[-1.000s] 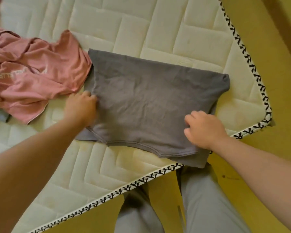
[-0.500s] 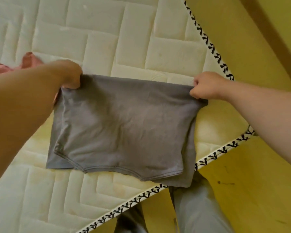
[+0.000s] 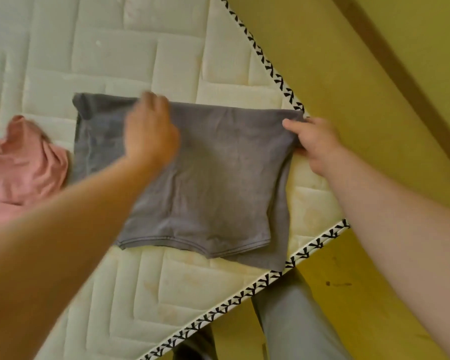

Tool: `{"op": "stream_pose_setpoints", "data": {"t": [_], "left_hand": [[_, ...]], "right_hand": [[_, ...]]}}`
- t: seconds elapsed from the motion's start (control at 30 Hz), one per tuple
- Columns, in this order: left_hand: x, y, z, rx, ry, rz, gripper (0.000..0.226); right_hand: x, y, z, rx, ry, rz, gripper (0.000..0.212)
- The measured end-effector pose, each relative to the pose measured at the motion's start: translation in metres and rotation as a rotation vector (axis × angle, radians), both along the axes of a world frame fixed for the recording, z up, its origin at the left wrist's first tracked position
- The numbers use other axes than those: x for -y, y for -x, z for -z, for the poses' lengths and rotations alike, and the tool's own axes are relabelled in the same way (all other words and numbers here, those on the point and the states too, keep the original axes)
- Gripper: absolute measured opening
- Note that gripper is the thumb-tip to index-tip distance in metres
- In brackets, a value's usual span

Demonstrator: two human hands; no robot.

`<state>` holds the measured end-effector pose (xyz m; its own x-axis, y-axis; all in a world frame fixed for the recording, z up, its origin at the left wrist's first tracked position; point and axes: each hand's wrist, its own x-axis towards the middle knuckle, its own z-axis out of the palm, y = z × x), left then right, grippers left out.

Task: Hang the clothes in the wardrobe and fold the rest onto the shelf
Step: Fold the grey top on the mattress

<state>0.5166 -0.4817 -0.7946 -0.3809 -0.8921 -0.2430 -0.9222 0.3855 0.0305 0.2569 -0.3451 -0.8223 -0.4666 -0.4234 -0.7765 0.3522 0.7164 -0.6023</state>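
A cream quilted mattress (image 3: 140, 48) carries everything, and its stitched panels show faint yellowish stains near the corner. A white edging band (image 3: 309, 249) with a black pattern runs along its two visible sides. A folded grey garment (image 3: 218, 178) lies flat near that corner, hemmed edge toward the near side, one lower corner close to the band. A crumpled pink garment (image 3: 18, 172) lies just beside it on the left. Yellow floor (image 3: 374, 294) borders the mattress.

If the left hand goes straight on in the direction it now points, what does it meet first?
Probably only the bare mattress. The left hand points away over the far edge of the grey garment, and nothing else shows beyond it; the hand is blurred, so its height is unclear.
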Motion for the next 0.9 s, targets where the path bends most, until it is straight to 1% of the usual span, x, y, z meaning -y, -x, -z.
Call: {"op": "stream_pose_setpoints", "data": {"t": [0.03, 0.07, 0.1, 0.13, 0.2, 0.3, 0.4, 0.5, 0.6, 0.67, 0.73, 0.8, 0.9], "left_hand": [[-0.039, 0.015, -0.002, -0.067, -0.093, 0.058, 0.026], [-0.080, 0.029, -0.003, -0.102, -0.195, 0.112, 0.025], [-0.120, 0.042, -0.002, -0.112, -0.292, 0.151, 0.029], [-0.156, 0.053, -0.001, -0.105, -0.383, 0.143, 0.037], [-0.208, 0.071, 0.009, -0.079, -0.507, -0.018, 0.056], [-0.238, 0.098, 0.021, -0.036, -0.464, -0.298, 0.073], [-0.244, 0.122, 0.024, 0.032, -0.482, -0.459, 0.078], [-0.243, 0.137, 0.026, 0.043, -0.542, -0.589, 0.076], [-0.243, 0.147, 0.022, 0.046, -0.570, -0.669, 0.065], [-0.245, 0.152, 0.016, 0.029, -0.580, -0.705, 0.054], [-0.243, 0.149, 0.012, 0.012, -0.579, -0.710, 0.048], [-0.239, 0.139, 0.011, 0.001, -0.574, -0.656, 0.047], [-0.235, 0.122, 0.011, -0.033, -0.581, -0.514, 0.037]], "right_hand": [[-0.005, -0.003, 0.001, 0.020, -0.003, 0.021, 0.020], [-0.008, -0.004, 0.002, 0.028, -0.011, 0.024, 0.017], [-0.009, -0.005, 0.003, 0.031, -0.017, 0.024, 0.016], [-0.008, -0.005, 0.005, 0.033, -0.024, 0.025, 0.018], [-0.004, -0.003, 0.004, 0.038, -0.035, 0.008, 0.022], [-0.002, -0.001, 0.006, -0.003, -0.044, -0.029, 0.018], [-0.003, -0.007, 0.004, -0.092, -0.007, -0.104, 0.015], [-0.005, -0.014, -0.005, -0.290, 0.053, -0.225, 0.028], [-0.007, -0.017, -0.016, -0.411, 0.101, -0.349, 0.026], [-0.009, -0.019, -0.026, -0.442, 0.098, -0.391, 0.021], [-0.012, -0.020, -0.033, -0.450, 0.095, -0.417, 0.024], [-0.014, -0.018, -0.038, -0.449, 0.081, -0.438, 0.029], [-0.018, -0.015, -0.037, -0.448, 0.074, -0.423, 0.022]]}}
